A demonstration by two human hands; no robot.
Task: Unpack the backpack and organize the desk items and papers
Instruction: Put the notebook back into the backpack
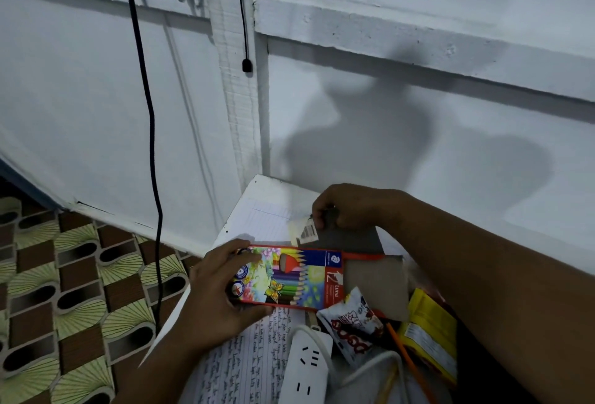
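**Both hands on the pencil box at the desk's far corner**

At the far left lay the patterned floor [64,291], brown blocks and pale green fans, running up to the white wall [96,114]. A black cable [151,146] hung down that wall and dropped past the desk's left edge.

The white desk [267,184] showed its far left corner against the wall. A blank lined sheet [257,220] lay near that corner, and a handwritten page [244,355] lay closer, along the desk's near left side.

The left hand [219,294] held the pencil box [289,278] by its left end, thumb curled under the near edge and fingers [238,252] wrapped over the far edge. The box sat above the handwritten page, its coloured front facing up. Whether it touched the paper could not be told.

To the right, the box's grey flap [373,278] stood open. The right hand [351,207] reached across from the right and pinched a grey card panel [351,239] with a barcode sticker, just beyond the box.

Near the desk's front edge a white power strip [309,365] rested beside the page. Just right of it lay a red and white snack packet [354,326], then an orange pencil [409,361], then a yellow packet [431,336] partly under the right forearm.
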